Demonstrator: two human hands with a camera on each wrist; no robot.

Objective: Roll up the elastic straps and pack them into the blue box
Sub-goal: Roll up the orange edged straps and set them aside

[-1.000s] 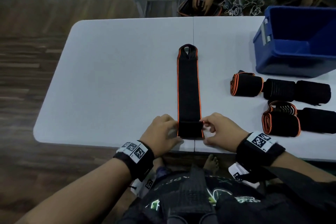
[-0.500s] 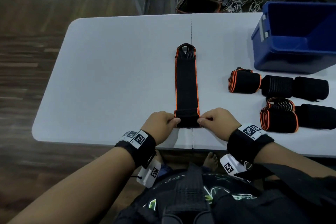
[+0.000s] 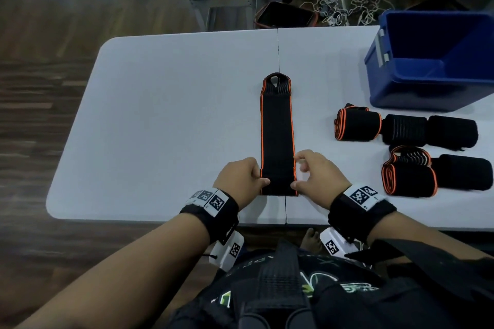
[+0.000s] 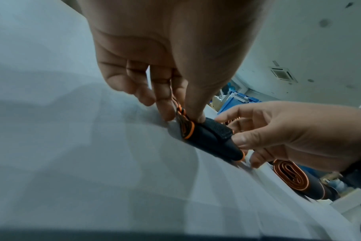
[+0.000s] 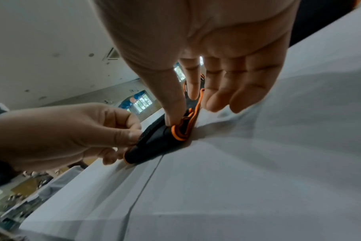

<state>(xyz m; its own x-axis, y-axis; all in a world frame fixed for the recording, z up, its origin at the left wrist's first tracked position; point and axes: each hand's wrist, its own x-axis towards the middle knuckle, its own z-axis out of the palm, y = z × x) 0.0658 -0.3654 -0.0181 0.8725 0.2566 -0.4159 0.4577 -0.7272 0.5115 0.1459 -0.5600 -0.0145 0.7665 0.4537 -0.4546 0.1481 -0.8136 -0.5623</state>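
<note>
On the white folding table [image 3: 165,115], the left hand [image 3: 240,179] and right hand [image 3: 318,176] pinch the folded near end of the flat black orange-edged elastic strap [image 3: 276,128]. Five rolled black straps [image 3: 358,124] lie at 3 o'clock; the open blue plastic box [image 3: 417,88] sits at 2 o'clock.

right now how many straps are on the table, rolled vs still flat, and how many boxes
Rolled straps with orange edging: 2
Rolled straps, plain black as far as shown: 3
Strap still mostly flat, near end being rolled by left hand and right hand: 1
Blue box: 1
Total: 7
</note>
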